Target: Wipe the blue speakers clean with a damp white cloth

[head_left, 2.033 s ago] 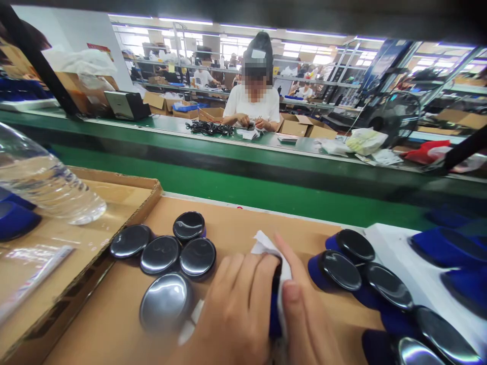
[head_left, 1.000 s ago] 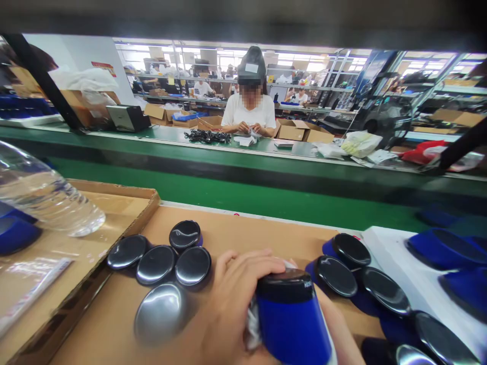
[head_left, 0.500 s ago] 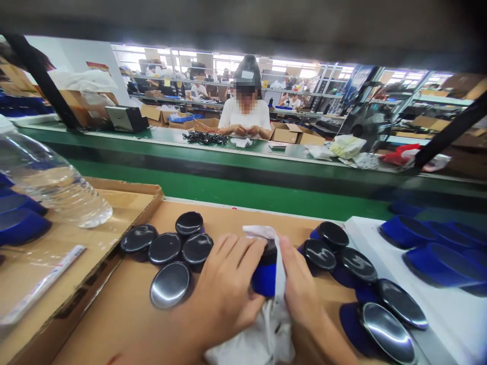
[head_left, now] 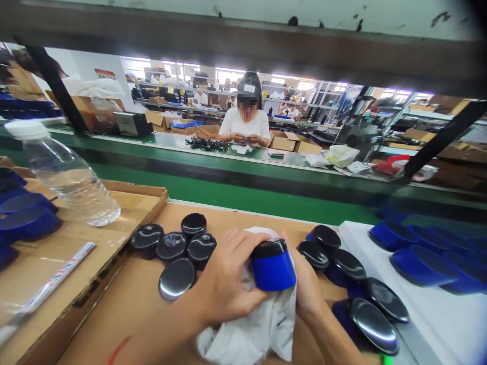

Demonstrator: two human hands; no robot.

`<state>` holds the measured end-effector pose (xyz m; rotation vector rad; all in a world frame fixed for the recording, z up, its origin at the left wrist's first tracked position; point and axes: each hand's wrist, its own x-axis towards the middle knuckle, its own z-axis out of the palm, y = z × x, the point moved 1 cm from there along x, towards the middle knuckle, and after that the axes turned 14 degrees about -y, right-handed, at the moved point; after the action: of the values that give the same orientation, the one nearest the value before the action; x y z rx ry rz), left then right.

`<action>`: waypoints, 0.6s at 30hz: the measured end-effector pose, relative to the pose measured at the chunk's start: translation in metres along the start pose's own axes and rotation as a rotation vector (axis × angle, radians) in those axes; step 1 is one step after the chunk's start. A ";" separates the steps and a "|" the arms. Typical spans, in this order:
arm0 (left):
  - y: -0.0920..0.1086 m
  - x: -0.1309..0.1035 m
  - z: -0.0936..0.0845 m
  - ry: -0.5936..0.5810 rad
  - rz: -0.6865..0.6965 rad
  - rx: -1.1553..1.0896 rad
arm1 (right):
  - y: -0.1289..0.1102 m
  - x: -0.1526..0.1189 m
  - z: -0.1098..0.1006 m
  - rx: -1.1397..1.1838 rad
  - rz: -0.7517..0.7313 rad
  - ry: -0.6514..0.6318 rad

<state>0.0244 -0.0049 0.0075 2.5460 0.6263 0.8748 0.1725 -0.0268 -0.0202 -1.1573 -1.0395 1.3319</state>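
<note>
My left hand [head_left: 232,276] grips a round blue casing with a black top [head_left: 274,268], fingers over its upper edge and thumb below. A white cloth [head_left: 262,329] hangs behind and under the casing. My right hand [head_left: 304,281] presses the cloth against the casing's far right side; its fingertips are hidden. Left of my hands stands a cluster of similar casings with glossy black tops [head_left: 171,246]. On the right, more such casings [head_left: 348,266] stand in a slanting row, the nearest one tilted [head_left: 375,324].
At left, a cardboard tray [head_left: 133,190] holds a water bottle [head_left: 72,177], a white marker [head_left: 57,279] and blue casings [head_left: 32,223]. More blue casings [head_left: 422,263] lie on a white foam sheet [head_left: 452,314]. A co-worker [head_left: 245,119] sits beyond the green conveyor [head_left: 228,190].
The casing has turned so more of its blue side faces me. The cloth has moved from across its right side to behind it. The camera view has tilted up slightly.
</note>
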 end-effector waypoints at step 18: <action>-0.018 0.000 0.004 -0.094 -0.090 -0.043 | 0.009 -0.010 0.001 -0.081 0.183 0.101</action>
<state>0.0216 0.0093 -0.0038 2.4829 0.6798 0.7259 0.1703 -0.0375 -0.0280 -1.3934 -0.9390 1.3679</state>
